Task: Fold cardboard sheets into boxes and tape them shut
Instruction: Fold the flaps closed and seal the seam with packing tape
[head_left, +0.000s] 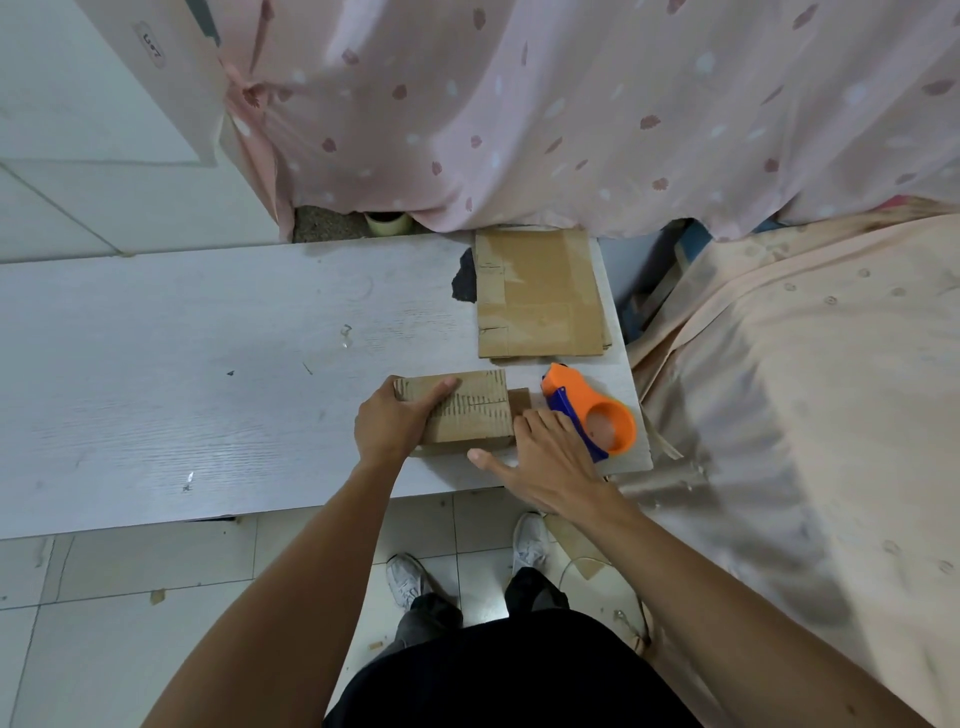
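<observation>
Head view, table: the white table (182, 364) carries all the work things at its right end, near the person.
Head view, box: a small cardboard box (478, 415) lies folded up on the table near its front edge. One short flap (519, 399) sticks out at the box's right end, so that end looks unsealed.
Head view, left hand: the left hand (389, 426) has its grip closed round the box's left end, thumb across the top. This likely pins the box so it cannot slide.
Head view, right hand: the right hand (550, 457) has its grip spread, fingers straight and thumb out, holding nothing. Its fingertips lie at the box's right end, just beside the flap. Whether they press the cardboard or reach past it is hard to tell.
Head view, tape: the orange and blue tape dispenser (602, 415) lies just right of the box, partly under the right hand, handy for sealing.
Head view, supply: flat cardboard sheets (540, 301) are stacked behind the box, apart from it, waiting their turn.
Head view, stage: judged from this, folding is nearly done and taping comes next.
</observation>
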